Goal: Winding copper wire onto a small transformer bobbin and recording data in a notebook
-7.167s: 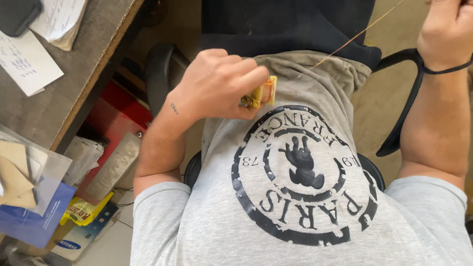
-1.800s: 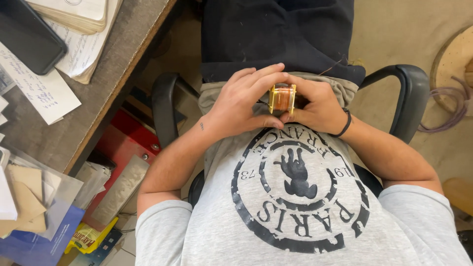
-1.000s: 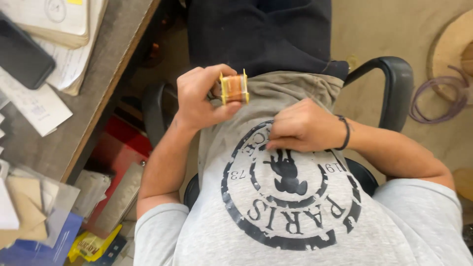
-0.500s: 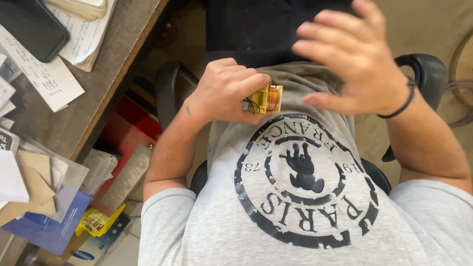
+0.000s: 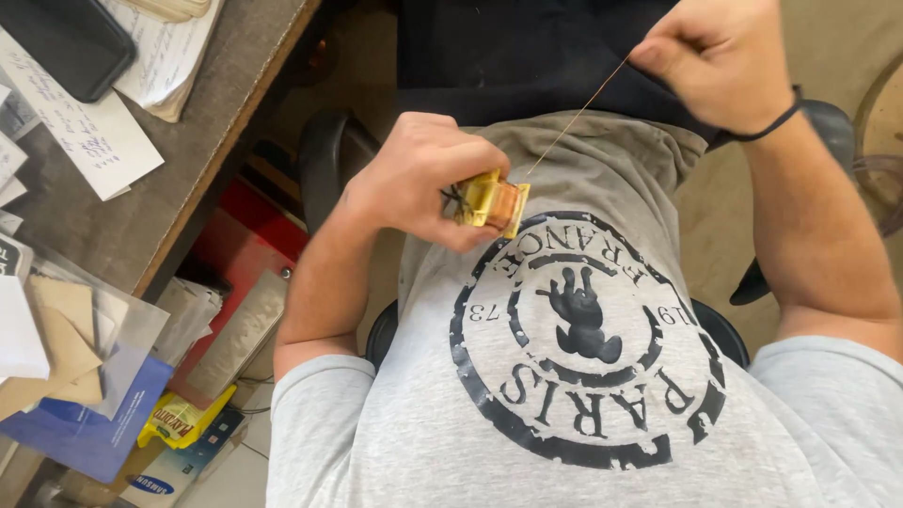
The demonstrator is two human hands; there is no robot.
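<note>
1. The left hand [image 5: 423, 179] is closing around a small yellow bobbin [image 5: 491, 201] and is pressing it against the grey shirt [image 5: 564, 376], just above the round print. The fingers are wrapping it from the left, and the copper winding is showing at the right end.
2. The right hand [image 5: 720, 56] is now pinching a thin wire [image 5: 576, 115] between thumb and fingertips; half a second ago this hand was open, with the fingers spread above the bobbin.
3. The wire is running straight and tight from the bobbin up to the right hand, which is now further from the bobbin, over the dark trousers.
4. The bobbin is staying in nearly the same place on the belly as before.
5. At the left, a desk [image 5: 169, 188] is carrying papers [image 5: 89, 141] and a dark phone [image 5: 71, 38].
</note>
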